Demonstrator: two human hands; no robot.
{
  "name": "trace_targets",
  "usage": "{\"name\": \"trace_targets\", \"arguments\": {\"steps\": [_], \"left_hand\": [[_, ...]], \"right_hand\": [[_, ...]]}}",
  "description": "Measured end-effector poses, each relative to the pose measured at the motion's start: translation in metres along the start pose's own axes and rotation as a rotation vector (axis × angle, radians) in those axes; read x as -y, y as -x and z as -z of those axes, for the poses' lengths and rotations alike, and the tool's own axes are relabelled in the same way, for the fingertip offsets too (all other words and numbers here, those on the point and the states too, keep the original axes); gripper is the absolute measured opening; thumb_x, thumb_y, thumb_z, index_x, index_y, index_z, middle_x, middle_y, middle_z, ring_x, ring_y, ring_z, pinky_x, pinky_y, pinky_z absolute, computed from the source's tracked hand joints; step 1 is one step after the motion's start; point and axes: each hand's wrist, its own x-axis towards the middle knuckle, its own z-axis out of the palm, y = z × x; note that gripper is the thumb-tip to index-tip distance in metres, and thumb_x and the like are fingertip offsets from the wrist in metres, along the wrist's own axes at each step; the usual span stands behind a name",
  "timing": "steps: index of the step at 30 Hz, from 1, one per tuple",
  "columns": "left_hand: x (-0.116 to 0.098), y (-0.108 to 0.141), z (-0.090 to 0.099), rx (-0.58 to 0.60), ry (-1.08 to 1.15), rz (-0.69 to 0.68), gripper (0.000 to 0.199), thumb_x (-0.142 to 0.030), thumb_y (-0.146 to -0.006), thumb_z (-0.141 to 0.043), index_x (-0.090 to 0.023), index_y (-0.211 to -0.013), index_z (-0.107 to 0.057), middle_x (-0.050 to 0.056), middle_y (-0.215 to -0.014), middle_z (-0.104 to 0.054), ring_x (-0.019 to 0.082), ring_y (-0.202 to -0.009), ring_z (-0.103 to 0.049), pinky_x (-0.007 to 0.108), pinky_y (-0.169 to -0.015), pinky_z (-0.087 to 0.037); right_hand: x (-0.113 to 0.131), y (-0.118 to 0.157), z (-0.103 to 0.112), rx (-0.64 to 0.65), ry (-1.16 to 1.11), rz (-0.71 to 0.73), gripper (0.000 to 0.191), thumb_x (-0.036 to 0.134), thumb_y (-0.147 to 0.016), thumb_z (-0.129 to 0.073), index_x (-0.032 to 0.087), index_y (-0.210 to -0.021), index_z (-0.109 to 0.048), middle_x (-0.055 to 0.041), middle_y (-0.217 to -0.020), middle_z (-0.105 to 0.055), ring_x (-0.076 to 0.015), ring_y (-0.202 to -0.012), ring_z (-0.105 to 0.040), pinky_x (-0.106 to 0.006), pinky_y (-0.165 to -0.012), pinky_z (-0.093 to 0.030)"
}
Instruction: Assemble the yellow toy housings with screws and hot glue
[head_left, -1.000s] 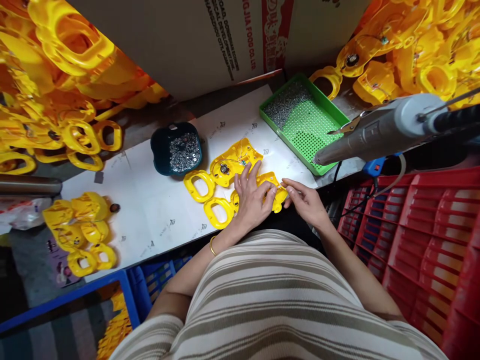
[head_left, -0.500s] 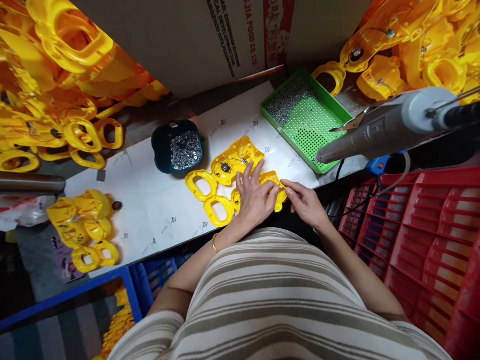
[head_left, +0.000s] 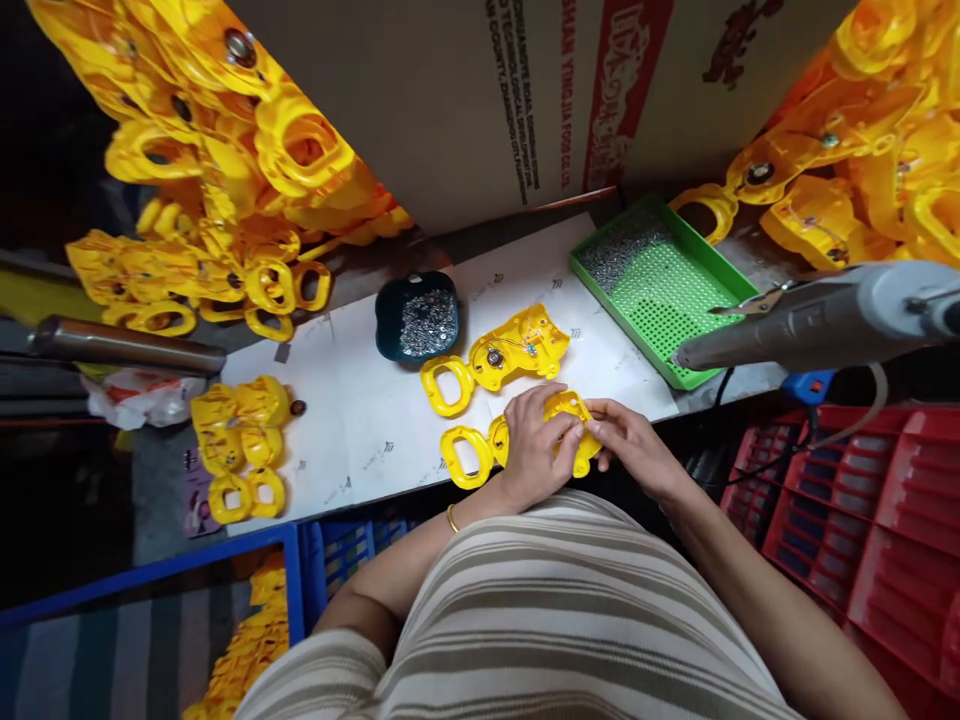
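My left hand [head_left: 538, 440] is wrapped over the near yellow shell [head_left: 465, 456] at the front edge of the white-papered table, thumb and fingers on its right part. At the shell's right end, my right hand [head_left: 630, 445] grips the edge between thumb and fingers; some fingertips are hidden beneath it. Just beyond my hands, a second yellow shell [head_left: 517, 350] lies open side up, with a round metal part and thin wires inside. A dark bowl [head_left: 386, 325] of small metal pieces stands behind it to the left.
A green tray [head_left: 705, 375] of screws stands at the right, under a grey power screwdriver [head_left: 795, 320]. Yellow parts [head_left: 240, 440] lie at the left, with larger heaps behind both sides. A cardboard box [head_left: 465, 130] stands behind; red crates [head_left: 892, 500] are at the right.
The view has shifted left. The near shell has moved apart from the far one, towards my body. My left fingers have left the far shell and curled round the near one.
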Motion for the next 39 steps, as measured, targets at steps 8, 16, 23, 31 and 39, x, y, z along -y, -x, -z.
{"name": "trace_targets", "arguments": {"steps": [8,16,23,31,39], "left_hand": [[0.023,-0.003,0.022,0.103,0.087,-0.096,0.02,-0.036,-0.091,-0.059,-0.021,-0.093,-0.072,0.009,-0.12,-0.065,0.022,-0.109,-0.056,0.038,-0.092,-0.046],[0.051,-0.031,0.032,0.199,0.104,-0.442,0.043,-0.051,-0.091,-0.053,-0.017,-0.115,-0.064,0.008,-0.103,-0.069,0.019,-0.094,-0.062,0.031,-0.085,-0.05],[0.059,-0.045,0.012,0.184,-0.063,-0.519,0.042,-0.051,-0.094,-0.046,-0.017,-0.11,-0.066,0.009,-0.102,-0.071,0.018,-0.084,-0.06,0.032,-0.075,-0.049],[0.06,-0.046,0.022,0.066,-0.087,-0.517,0.042,-0.05,-0.088,-0.058,-0.018,-0.115,-0.065,0.011,-0.115,-0.067,0.022,-0.095,-0.059,0.036,-0.081,-0.049],[0.078,-0.044,0.049,-0.248,-0.182,-0.299,0.013,-0.031,-0.084,-0.066,-0.023,-0.091,-0.073,0.007,-0.115,-0.067,0.024,-0.108,-0.052,0.04,-0.092,-0.044]], "right_hand": [[-0.012,-0.002,-0.004,0.047,0.072,-0.011,0.052,0.054,-0.076,-0.068,0.017,-0.11,-0.057,-0.0011,-0.076,-0.064,-0.0084,-0.049,-0.052,-0.023,-0.044,-0.046],[-0.005,0.0,-0.005,0.148,0.144,0.014,0.052,0.054,-0.08,-0.063,0.017,-0.115,-0.054,0.0013,-0.072,-0.06,-0.0078,-0.049,-0.05,-0.022,-0.047,-0.044],[-0.002,-0.014,0.006,0.122,0.221,0.01,0.054,0.055,-0.082,-0.059,0.017,-0.121,-0.052,-0.0037,-0.086,-0.066,-0.0095,-0.054,-0.052,-0.025,-0.05,-0.047],[0.056,-0.036,0.003,-0.314,0.913,0.517,0.028,0.04,-0.088,-0.055,0.019,-0.099,-0.071,-0.0072,-0.091,-0.072,-0.0158,-0.064,-0.06,-0.034,-0.069,-0.05],[0.09,-0.139,-0.022,-0.314,1.122,0.697,0.025,0.025,-0.085,-0.06,0.021,-0.106,-0.072,-0.0077,-0.104,-0.073,-0.0286,-0.101,-0.061,-0.046,-0.093,-0.045]]}}
